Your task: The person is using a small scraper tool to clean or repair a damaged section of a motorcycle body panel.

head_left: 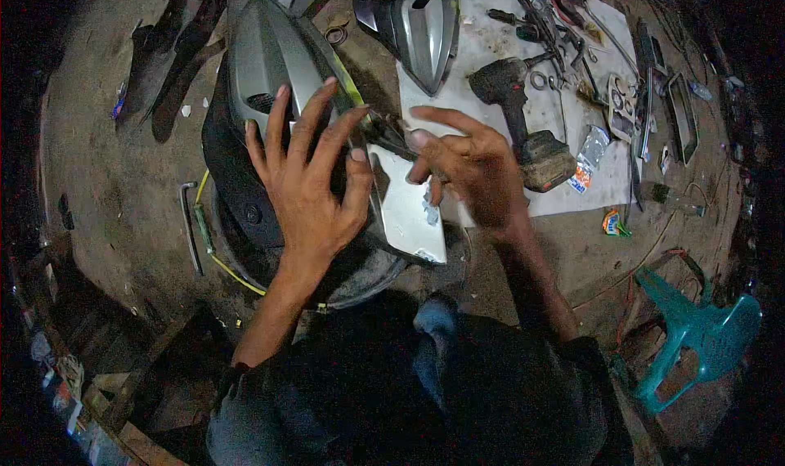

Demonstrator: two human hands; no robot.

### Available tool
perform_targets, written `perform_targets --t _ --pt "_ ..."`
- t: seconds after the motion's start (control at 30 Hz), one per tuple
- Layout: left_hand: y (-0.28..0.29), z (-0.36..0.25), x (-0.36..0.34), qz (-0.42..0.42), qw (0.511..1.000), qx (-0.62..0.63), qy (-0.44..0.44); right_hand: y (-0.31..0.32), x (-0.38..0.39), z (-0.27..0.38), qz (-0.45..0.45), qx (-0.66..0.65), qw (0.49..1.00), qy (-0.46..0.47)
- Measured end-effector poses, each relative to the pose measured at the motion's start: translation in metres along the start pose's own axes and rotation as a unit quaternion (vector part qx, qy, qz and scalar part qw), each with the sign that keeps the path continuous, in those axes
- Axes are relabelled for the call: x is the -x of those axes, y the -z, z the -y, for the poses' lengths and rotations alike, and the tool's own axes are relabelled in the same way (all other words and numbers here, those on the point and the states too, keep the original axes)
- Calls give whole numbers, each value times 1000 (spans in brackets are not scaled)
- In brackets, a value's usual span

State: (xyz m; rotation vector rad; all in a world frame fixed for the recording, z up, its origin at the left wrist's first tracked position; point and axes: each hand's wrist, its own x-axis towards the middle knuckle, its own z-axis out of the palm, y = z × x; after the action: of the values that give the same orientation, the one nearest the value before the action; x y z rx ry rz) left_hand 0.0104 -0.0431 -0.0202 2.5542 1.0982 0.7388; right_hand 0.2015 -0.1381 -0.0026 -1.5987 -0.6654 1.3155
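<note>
A grey-and-black motorcycle body panel (266,53) with a vent and a yellow-green edge strip lies in front of me. My left hand (315,176) rests on it, fingers spread, the fingertips over its grey surface around the vent. Beside the panel's right edge is my right hand (478,172), its index finger stretched out and the other fingers curled towards the thumb. Whatever small item those fingers may pinch is hidden and blurred. Beneath and between the hands shows a glossy white piece (405,212) with a chipped or peeling patch.
On a white sheet (482,45) lie a cordless impact driver (511,98), several hand tools (548,29) and a second grey panel (429,29). An L-shaped metal rod (193,229) and a yellow cable (237,278) are at left. A teal plastic part (695,335) sits at lower right.
</note>
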Motion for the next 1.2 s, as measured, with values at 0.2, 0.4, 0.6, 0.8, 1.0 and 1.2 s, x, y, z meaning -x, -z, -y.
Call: perform_targets --t 0.2,0.4,0.6,0.8,1.0,1.2 --pt "16 -2 3 90 988 -25 -123 37 31 -15 -63 6 998 -10" --pt "16 -10 -3 176 967 -43 -178 21 58 -16 -107 43 993 21" --pt "13 -26 4 162 977 -7 -140 9 52 -10 -61 56 997 6" --pt "9 -18 12 118 985 31 -122 4 48 -17 -77 104 992 12" --pt "9 -22 7 106 987 55 -111 5 46 -17 -78 24 996 -26" --pt "6 -22 6 102 989 36 -102 1 44 -25 -71 43 996 32"
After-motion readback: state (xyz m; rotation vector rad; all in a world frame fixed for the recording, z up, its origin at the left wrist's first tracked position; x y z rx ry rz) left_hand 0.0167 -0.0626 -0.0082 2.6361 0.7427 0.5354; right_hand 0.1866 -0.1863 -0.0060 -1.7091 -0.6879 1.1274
